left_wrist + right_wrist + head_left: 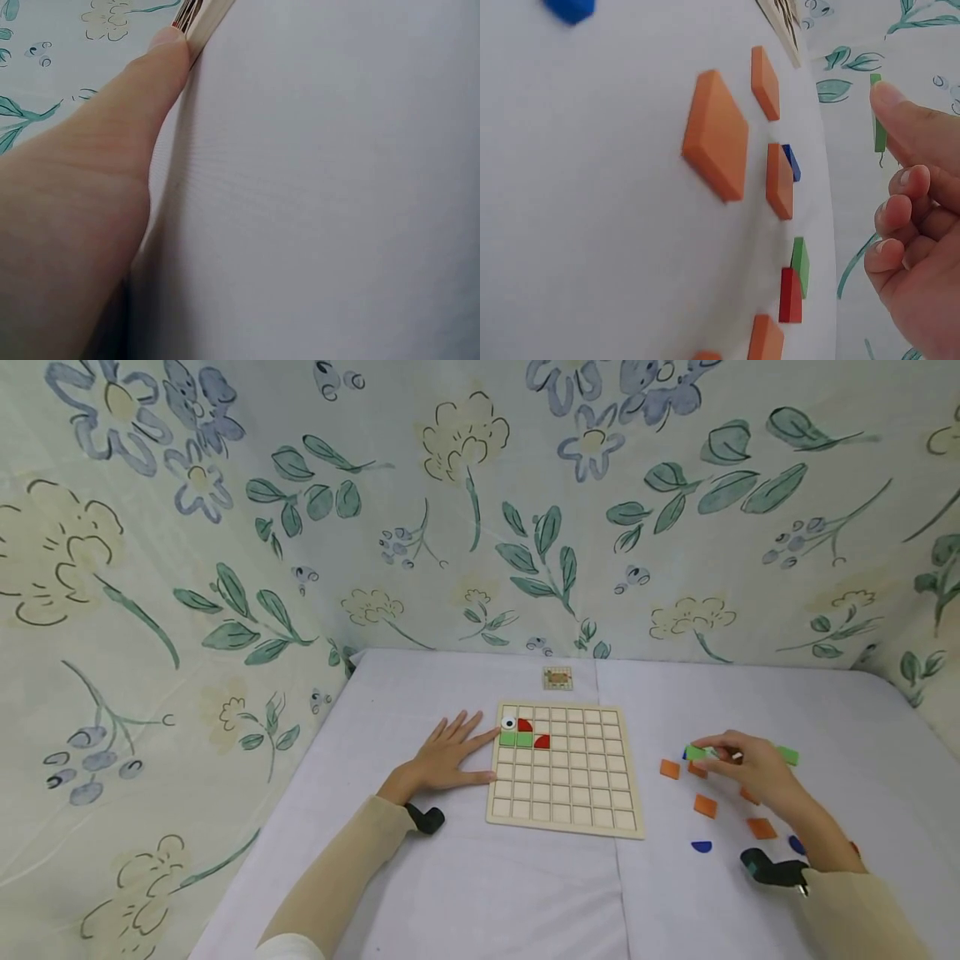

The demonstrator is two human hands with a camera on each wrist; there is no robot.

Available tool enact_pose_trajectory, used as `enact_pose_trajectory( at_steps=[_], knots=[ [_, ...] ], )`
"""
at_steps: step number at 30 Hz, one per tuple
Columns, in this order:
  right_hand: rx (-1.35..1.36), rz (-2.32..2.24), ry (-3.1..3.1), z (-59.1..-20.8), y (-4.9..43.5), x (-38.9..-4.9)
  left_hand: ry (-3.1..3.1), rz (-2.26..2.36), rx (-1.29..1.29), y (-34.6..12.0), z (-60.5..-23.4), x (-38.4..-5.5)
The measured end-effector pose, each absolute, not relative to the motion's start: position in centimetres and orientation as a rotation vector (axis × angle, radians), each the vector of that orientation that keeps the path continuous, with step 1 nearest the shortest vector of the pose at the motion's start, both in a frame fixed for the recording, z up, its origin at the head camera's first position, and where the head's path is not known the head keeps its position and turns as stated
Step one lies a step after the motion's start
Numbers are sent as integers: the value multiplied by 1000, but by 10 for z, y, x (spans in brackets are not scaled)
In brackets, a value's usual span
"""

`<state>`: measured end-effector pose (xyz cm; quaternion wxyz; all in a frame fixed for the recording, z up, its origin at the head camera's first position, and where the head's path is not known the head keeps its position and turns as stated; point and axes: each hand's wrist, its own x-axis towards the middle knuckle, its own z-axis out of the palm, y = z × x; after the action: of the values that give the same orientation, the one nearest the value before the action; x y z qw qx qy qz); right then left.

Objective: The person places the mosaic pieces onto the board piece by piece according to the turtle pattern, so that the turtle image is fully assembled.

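Floral fabric (465,568) is backing the surface (510,893); the left hand (446,758), splayed, is touching the grid board (581,770); the right hand (759,770) is pinching a green tile (696,752) near orange tiles (705,806), apparently fetching, probably needing cell alignment next.

A pale wooden board (577,768) with a grid of square recesses lies flat near the middle of the frame. At its upper left sit a white round piece with a black dot (509,723) and a red rounded piece (525,725); directly below, two green squares (517,739) are followed rightward by another red rounded piece (542,742). A thin green tile (695,752), right of the board in the head view, is pinched in the hands; the right wrist view shows it edge-on, raised off the surface.
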<state>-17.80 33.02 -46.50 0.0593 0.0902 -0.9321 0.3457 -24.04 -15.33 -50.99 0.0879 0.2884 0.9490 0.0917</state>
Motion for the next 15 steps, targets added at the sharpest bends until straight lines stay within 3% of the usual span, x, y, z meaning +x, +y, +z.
enact_pose_trajectory(
  at_steps=[15],
  knots=[
    [439,1302,-2801,-450,272,-201,2824,265,855,-153,-511,-241]
  ],
)
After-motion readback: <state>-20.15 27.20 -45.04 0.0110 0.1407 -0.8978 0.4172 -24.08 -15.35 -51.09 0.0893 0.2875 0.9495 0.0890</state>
